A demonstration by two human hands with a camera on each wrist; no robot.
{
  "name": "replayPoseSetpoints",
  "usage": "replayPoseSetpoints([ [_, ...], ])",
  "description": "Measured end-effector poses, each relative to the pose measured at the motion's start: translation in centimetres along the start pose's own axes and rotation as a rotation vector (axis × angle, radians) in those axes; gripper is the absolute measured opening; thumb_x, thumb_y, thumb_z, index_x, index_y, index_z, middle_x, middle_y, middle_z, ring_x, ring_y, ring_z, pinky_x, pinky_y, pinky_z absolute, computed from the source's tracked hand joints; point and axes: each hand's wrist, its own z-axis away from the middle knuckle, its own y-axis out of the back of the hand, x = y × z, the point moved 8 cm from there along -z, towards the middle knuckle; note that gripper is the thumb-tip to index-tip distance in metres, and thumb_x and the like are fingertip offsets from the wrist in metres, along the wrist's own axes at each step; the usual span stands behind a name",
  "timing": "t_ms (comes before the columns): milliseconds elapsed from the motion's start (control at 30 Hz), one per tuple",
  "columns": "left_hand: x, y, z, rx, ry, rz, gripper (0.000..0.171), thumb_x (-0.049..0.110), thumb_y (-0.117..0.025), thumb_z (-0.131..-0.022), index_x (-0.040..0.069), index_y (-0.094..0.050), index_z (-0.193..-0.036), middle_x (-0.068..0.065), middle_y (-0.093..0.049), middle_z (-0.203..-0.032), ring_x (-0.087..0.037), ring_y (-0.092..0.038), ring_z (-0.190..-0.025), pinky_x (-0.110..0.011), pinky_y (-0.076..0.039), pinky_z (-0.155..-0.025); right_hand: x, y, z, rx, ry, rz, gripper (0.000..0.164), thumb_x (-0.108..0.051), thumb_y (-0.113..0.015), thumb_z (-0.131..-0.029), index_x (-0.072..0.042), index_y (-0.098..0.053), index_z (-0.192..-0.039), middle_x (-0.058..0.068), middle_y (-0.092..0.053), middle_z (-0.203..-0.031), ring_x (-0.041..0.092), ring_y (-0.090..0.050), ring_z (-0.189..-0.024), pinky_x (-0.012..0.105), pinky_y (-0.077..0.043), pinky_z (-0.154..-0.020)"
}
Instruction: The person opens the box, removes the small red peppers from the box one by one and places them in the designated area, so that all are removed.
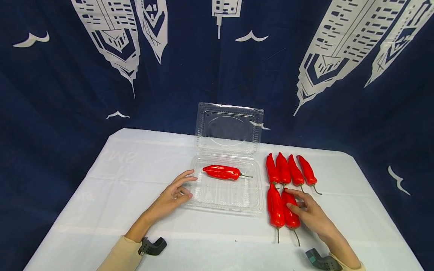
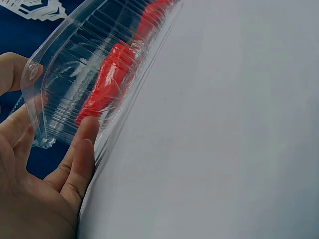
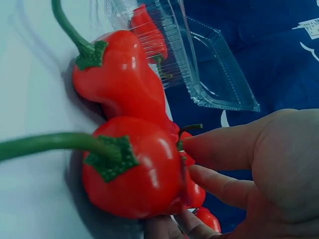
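A clear plastic clamshell box [image 1: 220, 205] stands with its lid raised, and one red chili pepper [image 1: 222, 172] lies inside, its green stem pointing right. My left hand [image 1: 174, 194] rests at the box's left side, fingers loosely spread with the tips right at the rim. My right hand [image 1: 312, 212] grips another red pepper [image 1: 291, 218] of the near pair, thumb and fingers about its body. Beside it lies a second pepper [image 1: 275, 207], stem toward me. In the right wrist view the gripped pepper [image 3: 132, 174] partly hides my fingertips.
Several more red peppers [image 1: 283, 169] lie in a row behind the near pair, right of the box. The clear lid [image 1: 227, 130] leans up at the back. A white cloth covers the table [image 1: 142, 169]; a dark blue printed curtain [image 1: 190, 82] hangs behind.
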Motion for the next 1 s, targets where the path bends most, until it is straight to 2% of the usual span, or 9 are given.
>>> replayPoseSetpoints([
  [167, 0.1, 0.0, 0.0, 0.0, 0.0, 0.004, 0.05, 0.01, -0.063, -0.097, 0.015, -0.051, -0.145, 0.011, -0.026, -0.163, -0.019, -0.062, -0.098, -0.023, -0.053, -0.082, -0.3, 0.5, 0.4, 0.017, 0.012, 0.037, 0.059, -0.019, -0.067, -0.095, -0.01, -0.045, -0.148, 0.026, -0.038, -0.146, 0.033, -0.048, -0.112, 0.028, -0.055, -0.072],
  [333, 0.1, -0.1, -0.1, -0.002, 0.001, 0.005, 0.05, 0.01, -0.064, -0.097, 0.014, -0.051, -0.145, 0.01, -0.026, -0.163, -0.019, -0.062, -0.098, -0.023, -0.053, -0.082, -0.8, 1.0, 0.6, 0.011, 0.028, 0.053, 0.057, -0.022, -0.065, -0.097, -0.008, -0.044, -0.148, 0.027, -0.034, -0.148, 0.04, -0.048, -0.118, 0.037, -0.057, -0.079],
  [533, 0.2, 0.0, -0.1, 0.001, -0.001, 0.0, 0.05, 0.012, -0.063, -0.097, 0.015, -0.051, -0.145, 0.01, -0.025, -0.163, -0.019, -0.062, -0.098, -0.023, -0.053, -0.082, -1.2, 1.4, 0.9, 0.022, 0.044, 0.07, 0.057, -0.022, -0.064, -0.098, -0.008, -0.044, -0.148, 0.027, -0.035, -0.147, 0.043, -0.046, -0.121, 0.045, -0.058, -0.082],
  [833, 0.0, 0.0, 0.0, -0.009, -0.017, 0.006, 0.05, 0.011, -0.063, -0.098, 0.014, -0.05, -0.146, 0.005, -0.025, -0.164, -0.019, -0.063, -0.097, -0.022, -0.053, -0.082, -1.8, 1.4, 1.3, 0.016, 0.059, 0.055, 0.057, -0.023, -0.063, -0.098, -0.011, -0.043, -0.149, 0.025, -0.035, -0.148, 0.041, -0.048, -0.121, 0.048, -0.058, -0.083],
  [1000, 0.0, 0.0, 0.0, -0.009, -0.02, 0.004, 0.05, 0.011, -0.063, -0.098, 0.015, -0.05, -0.146, 0.006, -0.024, -0.164, -0.02, -0.064, -0.097, -0.023, -0.053, -0.082, -2.5, 1.5, 1.6, 0.028, 0.108, 0.071, 0.054, -0.021, -0.064, -0.098, -0.011, -0.046, -0.148, 0.024, -0.039, -0.147, 0.038, -0.048, -0.121, 0.052, -0.056, -0.087],
])
